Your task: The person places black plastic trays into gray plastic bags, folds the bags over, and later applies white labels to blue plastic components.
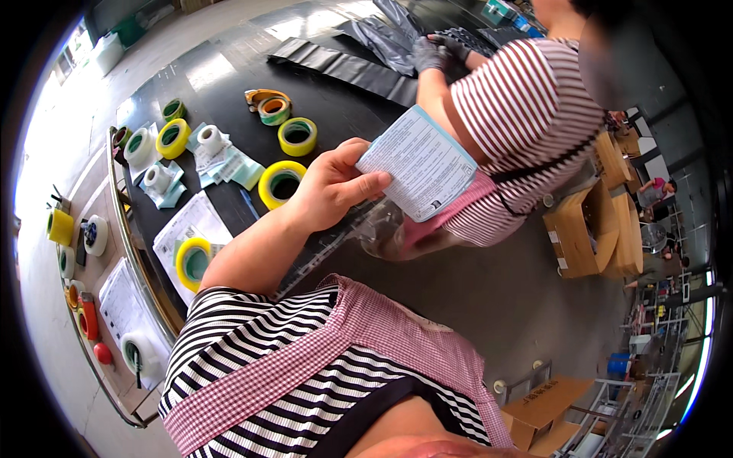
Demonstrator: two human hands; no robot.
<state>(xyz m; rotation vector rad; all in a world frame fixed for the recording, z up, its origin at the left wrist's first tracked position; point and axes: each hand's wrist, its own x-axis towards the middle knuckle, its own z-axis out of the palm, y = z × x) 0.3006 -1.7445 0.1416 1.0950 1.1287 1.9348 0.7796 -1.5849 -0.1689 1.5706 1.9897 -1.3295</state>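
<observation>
My left hand (340,183) is closed on the edge of a flat printed card (418,164), white with a pale blue border. My thumb lies on its near side and the fingers go behind it. The card is held up over the table's edge, its text side toward me. Just beyond my wrist, a roll of yellow tape (268,183) stands on the black table (221,99). My right hand is not in view.
Several tape rolls, a tape dispenser (269,105), label rolls (211,139) and papers (187,229) lie on the table. A co-worker (519,99) with dark gloves handles black plastic bags (382,49) close ahead. Cardboard boxes (580,233) stand right; a metal-railed cart (141,290) stands left.
</observation>
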